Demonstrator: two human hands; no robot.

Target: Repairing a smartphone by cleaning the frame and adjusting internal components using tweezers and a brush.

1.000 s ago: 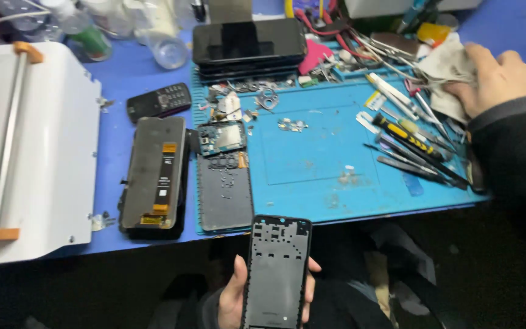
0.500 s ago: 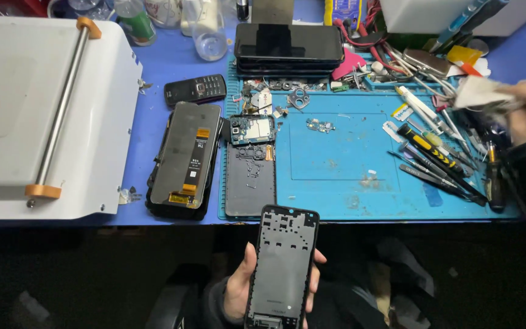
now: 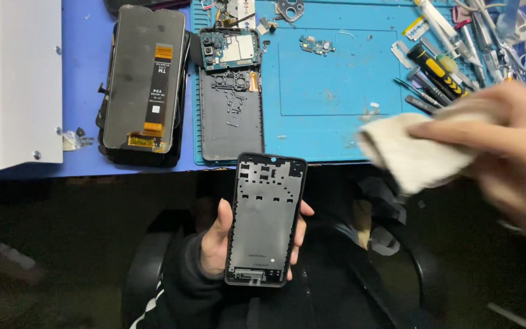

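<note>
The right hand (image 3: 506,152) has come in from the tools, pinching a cloth (image 3: 412,152) just right of the frame (image 3: 265,219), which the left hand (image 3: 220,240) grips below the mat (image 3: 336,79); wiping well means holding the frame steady and stroking lightly.

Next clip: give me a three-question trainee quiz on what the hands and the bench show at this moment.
1. True or false: the left hand holds the phone frame over the blue mat.
2. What does the right hand have in its grip? A) tweezers B) a pale cloth C) a screwdriver
3. Fill in: the circuit board lies at the top end of the dark grey ____.

Key
1. False; the frame is held below the bench edge, off the mat.
2. B
3. back cover
</note>
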